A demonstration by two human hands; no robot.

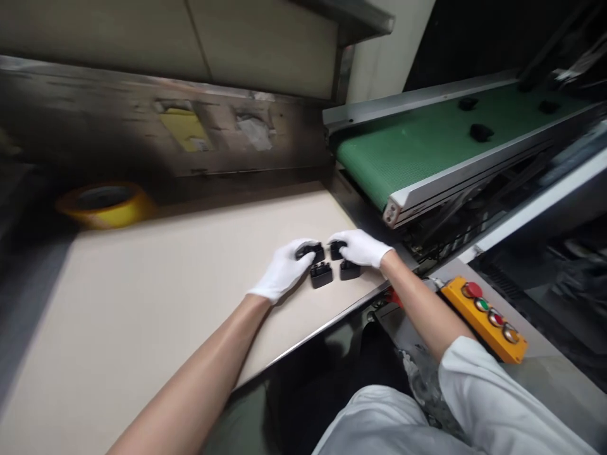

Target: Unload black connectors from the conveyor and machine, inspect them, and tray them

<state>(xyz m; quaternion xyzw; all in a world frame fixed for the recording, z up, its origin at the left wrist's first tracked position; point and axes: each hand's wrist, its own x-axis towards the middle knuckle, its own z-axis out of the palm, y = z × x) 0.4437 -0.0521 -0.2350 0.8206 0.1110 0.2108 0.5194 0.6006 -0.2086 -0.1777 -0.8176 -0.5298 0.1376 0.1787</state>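
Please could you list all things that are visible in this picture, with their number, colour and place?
Flat beige tabletop: one, beige, centre of view.
Black plastic block parts: four, black, on tabletop, two under the hands.
Green conveyor belt: one, green, metal frame, upper right.
Small black pieces: three, black, on the belt.
Yellow tape roll: one, yellow, far tabletop edge, left.
Yellow push-button box: one, yellow, right of right forearm.
Left gloved hand: one, white, fingers over a block.
Right gloved hand: one, white, fingers over a block.

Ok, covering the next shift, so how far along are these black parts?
Four black plastic parts already lie on the beige table. The left hand and right hand each cover one; two lie untouched. Three more parts remain on the green conveyor belt.
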